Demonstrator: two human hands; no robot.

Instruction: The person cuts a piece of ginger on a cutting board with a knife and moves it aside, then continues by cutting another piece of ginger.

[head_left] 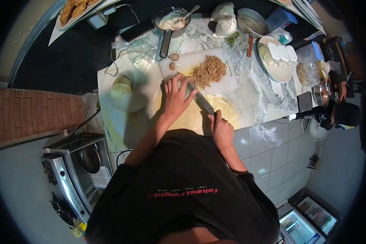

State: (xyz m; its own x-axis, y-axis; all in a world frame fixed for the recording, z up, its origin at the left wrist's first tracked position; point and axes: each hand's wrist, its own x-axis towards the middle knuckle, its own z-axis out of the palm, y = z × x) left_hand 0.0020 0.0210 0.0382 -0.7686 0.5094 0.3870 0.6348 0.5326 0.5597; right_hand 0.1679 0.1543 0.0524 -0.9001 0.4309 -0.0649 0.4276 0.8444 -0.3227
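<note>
My right hand is wrapped round the handle of a knife, whose blade slants away to the left over a white cutting board. My left hand lies at the blade's far end, fingers spread and thumb apart, covering the tip. Right beside those fingertips is a heap of brown sliced strips. Two small brown round pieces sit on the board just beyond my left hand. To the left stands a large white plate with a pale green lump of food.
At the back are a pan with white batter and a spoon, a tied white bag and another pan. A plate with white containers stands right. Another person is at the far right; a stove is lower left.
</note>
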